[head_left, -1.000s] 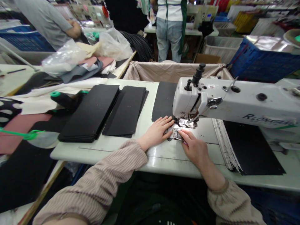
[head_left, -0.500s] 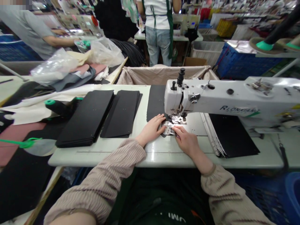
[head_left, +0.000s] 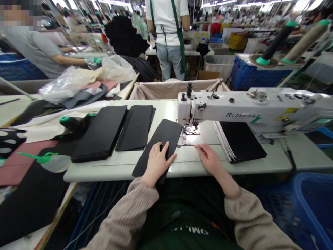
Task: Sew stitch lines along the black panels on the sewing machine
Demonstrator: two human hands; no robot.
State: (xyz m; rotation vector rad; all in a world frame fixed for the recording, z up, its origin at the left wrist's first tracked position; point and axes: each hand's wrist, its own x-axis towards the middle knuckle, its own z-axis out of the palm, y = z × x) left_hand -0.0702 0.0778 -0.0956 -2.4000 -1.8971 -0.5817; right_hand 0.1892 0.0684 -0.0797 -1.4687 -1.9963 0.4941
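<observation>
My left hand lies on a black fabric panel, its fingers spread. The panel sits slantwise on the table, left of the sewing machine's needle area, with its near end at the table edge. My right hand rests on the table in front of the needle plate, fingers pinched. A thin dark reddish thing shows between those fingers, too small to name. The white sewing machine stands behind both hands.
Two stacks of black panels lie at left. Right of the needle, more black pieces with whitish edges are piled. A cloth-lined bin is behind the table, a blue basket at lower right. Co-workers are farther back.
The black panel has come out from beside the needle, turned slantwise and moved toward me. My left hand has moved down and left with it; my right hand has drawn back from the needle.
</observation>
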